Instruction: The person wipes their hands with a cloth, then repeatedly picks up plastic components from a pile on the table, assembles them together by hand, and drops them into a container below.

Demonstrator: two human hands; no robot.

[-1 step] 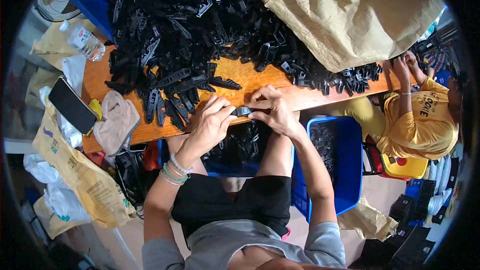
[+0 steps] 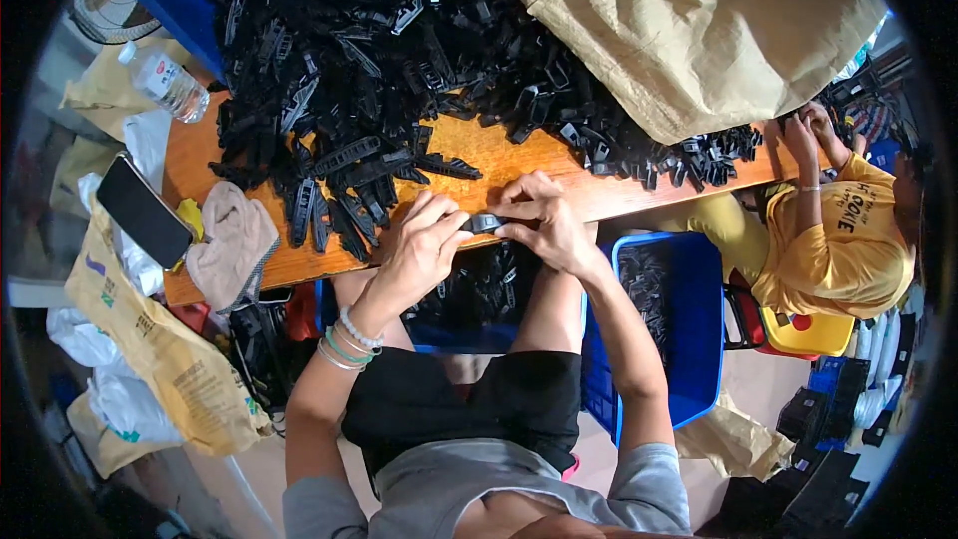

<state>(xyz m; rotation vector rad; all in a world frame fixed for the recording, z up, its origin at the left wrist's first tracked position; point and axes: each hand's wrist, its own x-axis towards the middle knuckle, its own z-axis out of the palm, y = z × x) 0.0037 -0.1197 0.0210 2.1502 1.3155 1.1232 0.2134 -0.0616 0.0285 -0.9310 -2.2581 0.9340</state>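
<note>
Between both hands, at the front edge of the wooden table [image 2: 589,198], is a small black plastic part [image 2: 484,224]. My left hand [image 2: 429,236] pinches its left end with curled fingers. From the other side, the thumb and fingers of my right hand [image 2: 547,220] close on its right end. Fingertips cover both ends, so its full shape is hidden. Beyond my hands lies a large heap of black plastic parts [image 2: 369,60], some long and slotted, others small and clip-like. Several long slotted pieces [image 2: 349,157] lie close to my left hand.
A beige sack [image 2: 699,30] covers the heap's right side. Left are a water bottle [image 2: 165,82], a phone [image 2: 145,210] and a cloth [image 2: 232,245]. A blue bin [image 2: 689,329] with black parts stands right of my legs. A person in yellow [image 2: 838,240] sits at the right.
</note>
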